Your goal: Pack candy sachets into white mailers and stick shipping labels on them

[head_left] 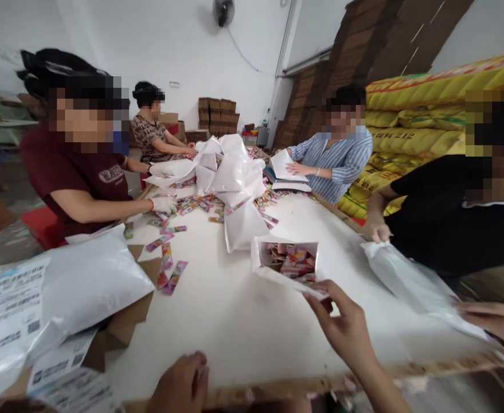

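My right hand (342, 324) reaches over the white table (234, 321) and pinches the near edge of an open white mailer bag (264, 267) filled with small colourful packets (292, 261). My left hand (183, 384) rests at the table's near edge with its fingers curled under, and nothing shows in it. Loose packets (170, 275) lie scattered to the left of the bag.
Several other people work around the table; a gloved hand (163, 205) sorts packets at the left, and a person at the right holds a white bag (410, 281). A pile of white mailers (230, 172) sits mid-table. Labelled mailers (40, 304) fill a cardboard box at left. Yellow sacks (424, 109) are stacked at right.
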